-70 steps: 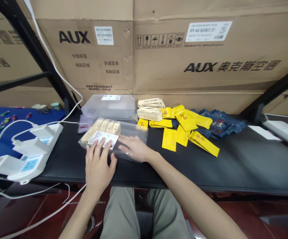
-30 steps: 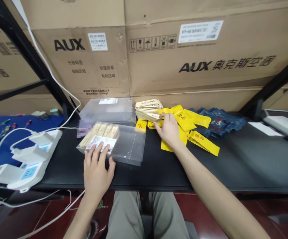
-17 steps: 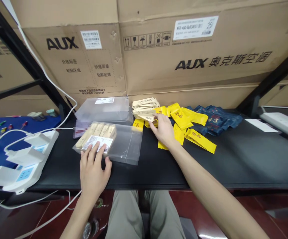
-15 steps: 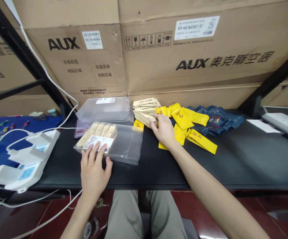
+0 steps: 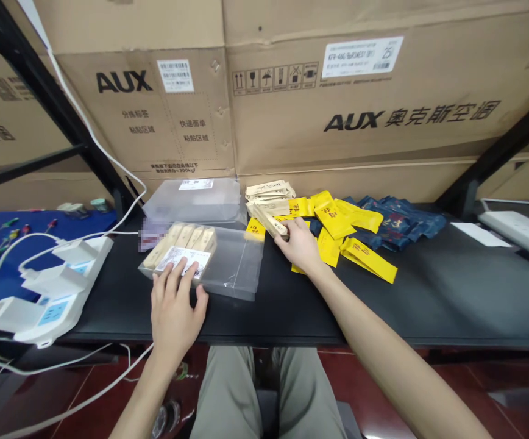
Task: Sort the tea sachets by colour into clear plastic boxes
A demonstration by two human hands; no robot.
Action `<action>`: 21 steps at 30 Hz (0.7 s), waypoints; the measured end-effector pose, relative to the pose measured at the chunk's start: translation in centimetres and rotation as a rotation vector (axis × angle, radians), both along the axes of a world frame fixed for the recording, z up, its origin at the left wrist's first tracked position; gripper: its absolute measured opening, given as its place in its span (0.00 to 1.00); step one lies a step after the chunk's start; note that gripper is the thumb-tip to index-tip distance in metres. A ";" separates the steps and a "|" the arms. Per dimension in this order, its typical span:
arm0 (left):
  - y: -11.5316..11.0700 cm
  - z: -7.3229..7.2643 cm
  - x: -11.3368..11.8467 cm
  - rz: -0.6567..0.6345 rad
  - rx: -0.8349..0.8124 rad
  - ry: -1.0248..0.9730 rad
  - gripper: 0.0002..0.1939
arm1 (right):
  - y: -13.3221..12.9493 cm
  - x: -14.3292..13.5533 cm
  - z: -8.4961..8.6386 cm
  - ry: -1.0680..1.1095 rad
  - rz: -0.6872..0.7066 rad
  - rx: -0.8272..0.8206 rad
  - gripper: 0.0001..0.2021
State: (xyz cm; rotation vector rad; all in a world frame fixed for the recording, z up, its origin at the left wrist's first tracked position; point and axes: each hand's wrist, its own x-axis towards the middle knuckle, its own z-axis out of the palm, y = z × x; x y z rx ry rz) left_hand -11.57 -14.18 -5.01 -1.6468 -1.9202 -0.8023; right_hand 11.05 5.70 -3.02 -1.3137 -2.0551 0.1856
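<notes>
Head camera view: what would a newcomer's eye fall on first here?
Probably the bright yellow packets, strewn right of centre beside dark blue packets. Behind them stands brown cardboard printed AUX. The left hand rests on a clear plastic case with beige packets inside, and the right hand grips another beige packet by its near end.

left hand [image 5: 180, 311] lies palm down, fingers spread. right arm [image 5: 369, 317] reaches forward, right hand [image 5: 301, 246] seemingly pinching, fingertips partly hidden.
</notes>
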 end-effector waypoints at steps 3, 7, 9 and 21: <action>0.0 0.0 0.0 0.007 -0.005 -0.007 0.20 | -0.1 0.0 0.0 -0.027 0.007 0.020 0.12; 0.0 0.1 0.0 0.009 -0.007 -0.017 0.21 | -0.4 -0.1 0.2 0.042 -0.008 0.018 0.11; 0.0 0.1 0.0 0.011 -0.013 -0.022 0.21 | -0.5 -0.2 0.5 0.101 -0.043 -0.023 0.13; -0.1 -0.1 -0.2 -0.004 -0.028 -0.071 0.23 | -2.8 1.7 1.4 0.387 -0.056 -0.022 0.15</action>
